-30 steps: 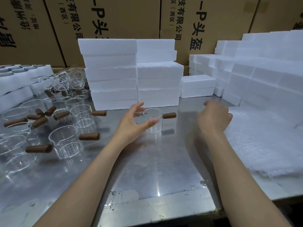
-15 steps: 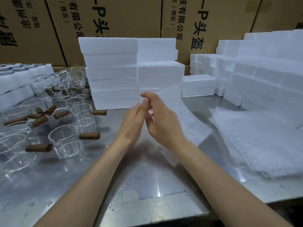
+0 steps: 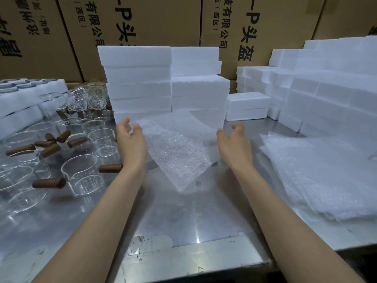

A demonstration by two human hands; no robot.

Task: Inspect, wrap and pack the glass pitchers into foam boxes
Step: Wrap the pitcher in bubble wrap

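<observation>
- Head view: left hand (image 3: 130, 141) and right hand (image 3: 232, 142) pinch opposite corners of a translucent square bubble-wrap sheet (image 3: 179, 148), stretched between them.
- Clear glass pitchers with brown wooden handles (image 3: 85, 176) stand just left of left hand.
- Risk: the sheet's free corner could snag; the left elbow could knock a pitcher.
</observation>
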